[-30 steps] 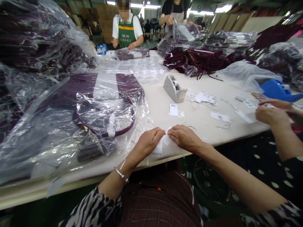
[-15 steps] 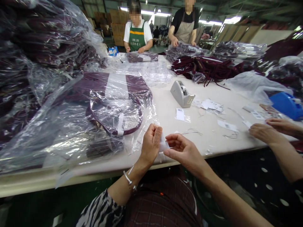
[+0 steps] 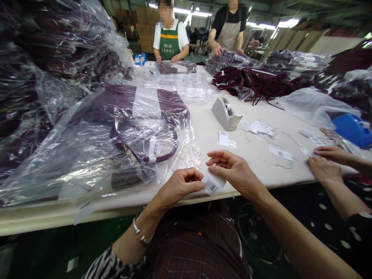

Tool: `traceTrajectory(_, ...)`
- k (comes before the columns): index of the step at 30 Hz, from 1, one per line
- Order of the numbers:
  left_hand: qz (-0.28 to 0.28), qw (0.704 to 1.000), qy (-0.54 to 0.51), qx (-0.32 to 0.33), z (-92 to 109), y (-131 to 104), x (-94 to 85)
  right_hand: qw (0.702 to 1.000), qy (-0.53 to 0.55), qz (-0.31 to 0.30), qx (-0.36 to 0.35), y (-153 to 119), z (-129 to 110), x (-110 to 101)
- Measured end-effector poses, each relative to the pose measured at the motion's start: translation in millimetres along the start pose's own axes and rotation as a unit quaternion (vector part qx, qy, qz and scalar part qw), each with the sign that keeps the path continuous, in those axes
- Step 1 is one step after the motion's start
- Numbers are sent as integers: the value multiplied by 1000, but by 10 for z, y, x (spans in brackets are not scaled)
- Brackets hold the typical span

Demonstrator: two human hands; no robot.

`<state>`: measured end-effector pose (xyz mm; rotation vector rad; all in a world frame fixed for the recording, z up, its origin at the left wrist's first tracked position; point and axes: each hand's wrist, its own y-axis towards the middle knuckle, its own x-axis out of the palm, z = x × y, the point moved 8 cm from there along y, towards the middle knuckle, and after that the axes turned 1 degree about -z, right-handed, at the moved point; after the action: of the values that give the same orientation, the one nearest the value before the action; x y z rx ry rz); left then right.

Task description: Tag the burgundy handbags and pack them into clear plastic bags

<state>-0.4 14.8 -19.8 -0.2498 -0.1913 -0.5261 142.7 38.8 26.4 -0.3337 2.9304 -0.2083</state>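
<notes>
Between my two hands, at the table's front edge, is a small white barcode tag (image 3: 214,183) with its printed side showing. My left hand (image 3: 181,186) pinches the tag's left edge between thumb and fingers. From the other side, my right hand (image 3: 232,168) grips its upper right part with thumb and forefinger. Left of my hands lies a maroon bag (image 3: 170,99) inside a clear plastic sleeve (image 3: 87,151), its looped handle wrapped with a white strip. Another white label (image 3: 83,209) hangs at the sleeve's front corner.
A grey tape dispenser (image 3: 225,114) stands beyond my hands, near a barcode card (image 3: 223,138) and scattered tags (image 3: 263,128). Bagged maroon goods (image 3: 66,42) are piled high at left. A co-worker's hands (image 3: 325,166) work at right, near a blue object (image 3: 351,130). Two people stand across the table.
My left hand has moved down and opened out from its closed grip. The tag has turned so its barcode faces me, and my right hand has come onto it.
</notes>
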Motion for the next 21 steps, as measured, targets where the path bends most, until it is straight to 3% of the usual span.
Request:
traceTrajectory(3,32,999,-17,7,-41,-14,-18,992,-95,48,-63,-2,-91,-29)
traceTrajectory(6,69,996,-51,13,-80,-32,-72,953,-215,134,-166,-143,-301,-132)
traceTrajectory(9,79,994,-76,14,-102,-54,-101,938,-263,91,-207,-268,-370,-57)
traceTrajectory(12,78,992,-92,26,-94,-66,-105,944,-283,28,-167,-303,-262,59)
traceTrajectory(21,122,990,-39,55,-41,-110,-138,981,-195,2,-21,-212,24,140)
